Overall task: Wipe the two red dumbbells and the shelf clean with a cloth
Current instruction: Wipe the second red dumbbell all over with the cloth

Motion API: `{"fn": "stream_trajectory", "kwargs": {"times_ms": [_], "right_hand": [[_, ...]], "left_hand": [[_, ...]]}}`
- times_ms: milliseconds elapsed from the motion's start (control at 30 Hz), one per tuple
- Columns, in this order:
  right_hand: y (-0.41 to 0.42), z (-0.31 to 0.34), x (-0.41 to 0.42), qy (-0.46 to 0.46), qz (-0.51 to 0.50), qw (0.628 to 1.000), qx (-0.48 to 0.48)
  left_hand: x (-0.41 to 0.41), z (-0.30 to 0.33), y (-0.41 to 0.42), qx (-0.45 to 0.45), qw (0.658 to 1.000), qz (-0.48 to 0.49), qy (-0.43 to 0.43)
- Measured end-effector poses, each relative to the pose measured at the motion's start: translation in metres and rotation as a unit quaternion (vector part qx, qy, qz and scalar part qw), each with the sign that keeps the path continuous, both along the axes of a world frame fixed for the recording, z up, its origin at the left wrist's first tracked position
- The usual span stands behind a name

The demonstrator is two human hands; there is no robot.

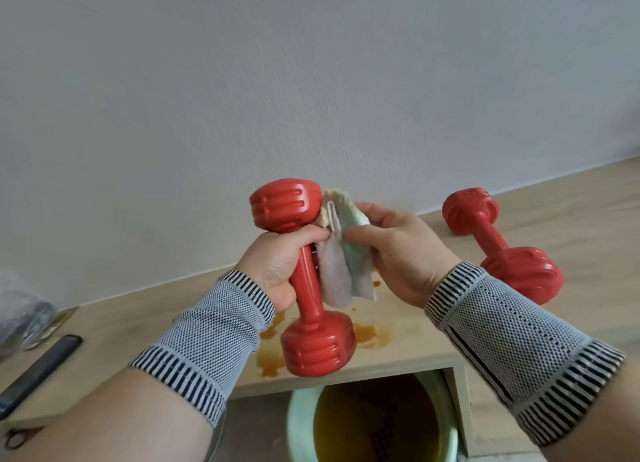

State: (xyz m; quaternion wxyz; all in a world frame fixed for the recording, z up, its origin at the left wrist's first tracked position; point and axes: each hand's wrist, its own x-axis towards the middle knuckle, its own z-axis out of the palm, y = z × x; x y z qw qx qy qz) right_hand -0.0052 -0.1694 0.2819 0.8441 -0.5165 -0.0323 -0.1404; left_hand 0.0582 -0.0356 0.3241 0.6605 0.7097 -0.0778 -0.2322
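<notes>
My left hand [281, 266] grips the bar of a red dumbbell [313, 337] and holds it nearly upright above the wooden shelf [398, 349]. My right hand [398, 253] pinches a crumpled pale cloth [341, 267] against the dumbbell's upper head and bar. The second red dumbbell [502, 247] lies on the shelf to the right, close to the wall. Orange stains [375, 335] mark the shelf top beneath the held dumbbell.
A pale green bucket [299, 423] holding yellowish liquid stands below the shelf's front edge. A dark flat object [40, 370] lies on the shelf at far left, beside a clear plastic bag [20, 318]. A white wall rises behind the shelf.
</notes>
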Motion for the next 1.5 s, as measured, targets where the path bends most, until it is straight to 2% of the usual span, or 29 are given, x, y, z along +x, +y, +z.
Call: {"fn": "stream_trajectory", "kwargs": {"times_ms": [200, 333, 533, 667, 733, 867, 1033, 1100, 1200, 1333, 1400, 1500], "right_hand": [[-0.004, -0.003, 0.000, 0.067, -0.046, 0.991, -0.105], [-0.008, -0.005, 0.000, 0.123, -0.068, 0.981, -0.132], [-0.021, 0.002, -0.004, 0.172, -0.070, 0.982, -0.012], [-0.030, 0.007, -0.009, 0.199, -0.115, 0.972, 0.048], [-0.033, 0.006, -0.008, 0.202, -0.131, 0.970, 0.032], [-0.032, 0.000, -0.006, 0.227, -0.167, 0.957, -0.073], [-0.028, -0.002, 0.000, 0.231, -0.184, 0.953, -0.075], [-0.022, -0.001, 0.003, 0.227, -0.161, 0.960, -0.032], [-0.008, 0.004, 0.001, 0.199, -0.071, 0.977, 0.033], [-0.002, 0.003, -0.002, 0.141, 0.042, 0.989, 0.021], [-0.008, 0.002, -0.002, 0.134, 0.050, 0.989, 0.039], [-0.015, 0.002, -0.002, 0.143, 0.020, 0.985, 0.090]], "left_hand": [[0.000, 0.001, 0.002, -0.025, 1.000, -0.017, -0.009], [0.003, 0.003, 0.004, -0.025, 0.999, -0.044, 0.003], [0.012, 0.007, 0.009, -0.026, 1.000, -0.015, 0.007], [0.020, 0.008, 0.017, -0.032, 0.999, 0.035, 0.013], [0.023, 0.008, 0.021, -0.041, 0.998, 0.045, 0.016], [0.026, 0.007, 0.030, -0.061, 0.998, 0.011, 0.028], [0.017, 0.005, 0.029, -0.061, 0.995, -0.070, 0.044], [0.013, 0.003, 0.024, -0.043, 0.996, -0.067, 0.032], [0.010, -0.004, 0.016, -0.002, 0.997, -0.075, 0.011], [-0.001, -0.008, 0.008, 0.014, 0.994, -0.105, 0.014], [-0.003, -0.005, 0.006, -0.001, 0.994, -0.108, 0.015], [0.002, -0.001, 0.004, -0.013, 0.999, -0.040, 0.007]]}}
